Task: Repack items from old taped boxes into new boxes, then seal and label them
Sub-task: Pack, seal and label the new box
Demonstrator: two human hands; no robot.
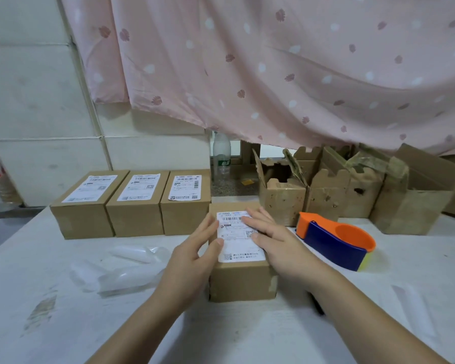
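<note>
Both hands are flat and open, fingers straight, and they press on one small cardboard box (241, 283) that stands on the bench (45, 261) directly in front of me. My left hand (195, 249) lies along the left edge of the box top, with the thumb on the shipping label (238, 249). My right hand (272, 240) lies with the palm over the right part of this label. Neither hand grips anything.

I judge that I am at the last step for this box, the labelling. Tape shows at its lower corners, so it seems already sealed. The next move calls for smoothing the label to its edges, so that no corner lifts. After that I would take the box by its sides and put it with the finished ones.

My count is this:
- One box under my hands.
- Three sealed boxes, each with a label, touching in a row at the back left: first (82, 206), second (137, 206), third (185, 203).
- At least four old torn boxes (283, 200), open, at the back right. More may hide behind them.
- One orange and blue tape dispenser (336, 243), just beside my right hand.
- One heap of clear plastic film (126, 271), left of the box.
- One plastic bottle (221, 156), behind the row.
</note>
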